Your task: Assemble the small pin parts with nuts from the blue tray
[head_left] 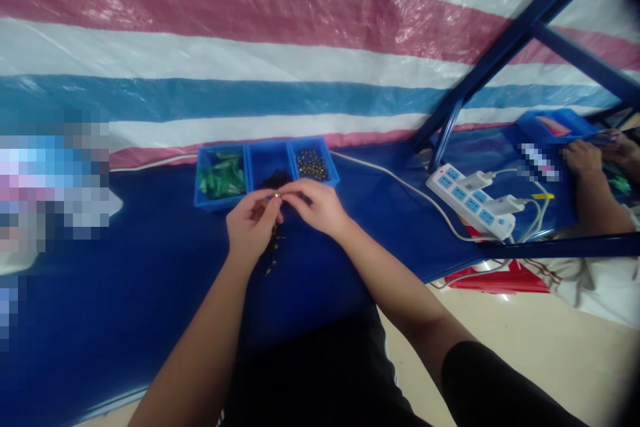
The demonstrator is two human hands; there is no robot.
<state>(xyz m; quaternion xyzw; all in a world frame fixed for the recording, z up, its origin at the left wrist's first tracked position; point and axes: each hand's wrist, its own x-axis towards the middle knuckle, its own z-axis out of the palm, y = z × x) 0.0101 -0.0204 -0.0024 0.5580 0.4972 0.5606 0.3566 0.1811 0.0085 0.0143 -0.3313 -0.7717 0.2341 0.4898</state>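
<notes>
My left hand [253, 223] and my right hand [316, 205] meet in front of the blue bins, fingertips pinched together. Between them shows a small shiny metal piece [277, 195], too small to name. Just below my left fingers, several small brass-coloured metal parts [275, 248] lie on the blue table. Behind my hands stand three joined blue bins: the left bin [197, 180] holds green translucent pieces [223, 175], the middle bin [269, 155] has small dark pieces [274, 180], partly hidden, and the right bin [331, 167] contains small brass-coloured metal parts [311, 164].
A white power strip [470, 201] with plugs and cables lies to the right, beside a blue metal frame [500, 33]. Beyond it, another person's hands [585, 157] work near a blue bin [555, 123]. A striped sheet [280, 33] hangs behind the table.
</notes>
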